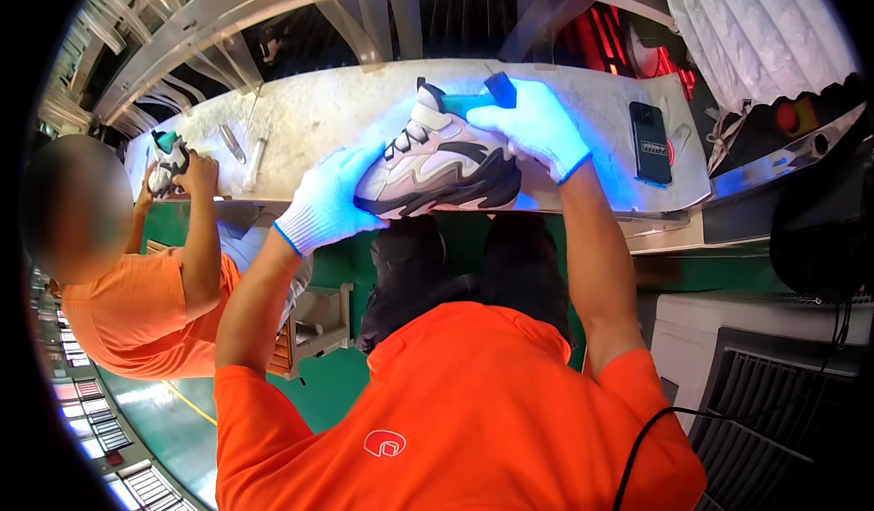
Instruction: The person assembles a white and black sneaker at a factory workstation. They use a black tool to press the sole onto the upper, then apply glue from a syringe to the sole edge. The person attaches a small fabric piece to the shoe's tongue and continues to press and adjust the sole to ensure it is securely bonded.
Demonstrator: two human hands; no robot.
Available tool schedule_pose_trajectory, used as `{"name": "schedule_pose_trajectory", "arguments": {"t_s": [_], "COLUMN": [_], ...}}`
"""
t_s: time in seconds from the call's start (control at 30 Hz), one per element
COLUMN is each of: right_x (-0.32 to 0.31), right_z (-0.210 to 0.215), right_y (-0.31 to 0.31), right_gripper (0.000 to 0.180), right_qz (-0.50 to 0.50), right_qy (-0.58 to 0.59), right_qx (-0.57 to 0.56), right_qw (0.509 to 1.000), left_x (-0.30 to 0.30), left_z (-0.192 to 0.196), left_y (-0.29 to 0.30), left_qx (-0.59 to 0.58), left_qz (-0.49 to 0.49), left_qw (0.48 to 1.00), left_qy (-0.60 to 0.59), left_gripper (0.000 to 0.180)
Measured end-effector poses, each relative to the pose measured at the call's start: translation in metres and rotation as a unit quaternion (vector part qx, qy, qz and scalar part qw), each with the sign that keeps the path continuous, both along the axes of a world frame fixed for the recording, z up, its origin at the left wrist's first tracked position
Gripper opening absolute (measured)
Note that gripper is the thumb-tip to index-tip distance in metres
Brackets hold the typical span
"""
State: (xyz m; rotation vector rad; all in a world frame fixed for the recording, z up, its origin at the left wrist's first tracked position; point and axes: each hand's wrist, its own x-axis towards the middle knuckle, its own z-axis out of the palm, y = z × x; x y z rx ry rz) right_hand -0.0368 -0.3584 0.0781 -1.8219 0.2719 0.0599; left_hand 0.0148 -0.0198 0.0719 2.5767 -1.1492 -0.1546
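Note:
A grey, white and black sneaker [442,167] with a chunky sole is held sideways over the near edge of the worktable, its toe to the left. A teal insert [462,103], which looks like a shoe last, sticks out of its opening, with a dark blue block [500,88] at its end. My left hand [330,196], in a white knit glove, grips the toe end. My right hand [539,121], gloved alike, is closed around the heel and collar; some fingertips are hidden behind the shoe. Blue light falls on both gloves.
The pale worktable [300,115] runs across in front of me. On its right lies a dark phone [650,143]; on its left, a cutter-like tool [232,144]. A co-worker in orange [146,306] handles another sneaker [167,167] at left. Behind the table are rollers and a white duct [760,33].

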Motion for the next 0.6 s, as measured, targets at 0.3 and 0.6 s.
{"name": "schedule_pose_trajectory", "arguments": {"t_s": [0.3,0.6], "right_x": [-0.002,0.009], "right_z": [-0.005,-0.022], "right_y": [-0.01,0.001], "right_gripper": [0.028,0.027], "right_qz": [-0.035,-0.211], "right_qy": [-0.027,-0.211], "right_qx": [0.051,0.415], "right_qw": [0.998,0.859], "left_x": [-0.025,-0.015], "left_z": [0.017,0.019], "left_y": [-0.097,-0.101], "left_qx": [0.001,-0.015], "left_qz": [0.028,-0.014], "left_qw": [0.999,1.0], "left_qy": [-0.031,-0.021], "left_gripper": [0.14,0.123]}}
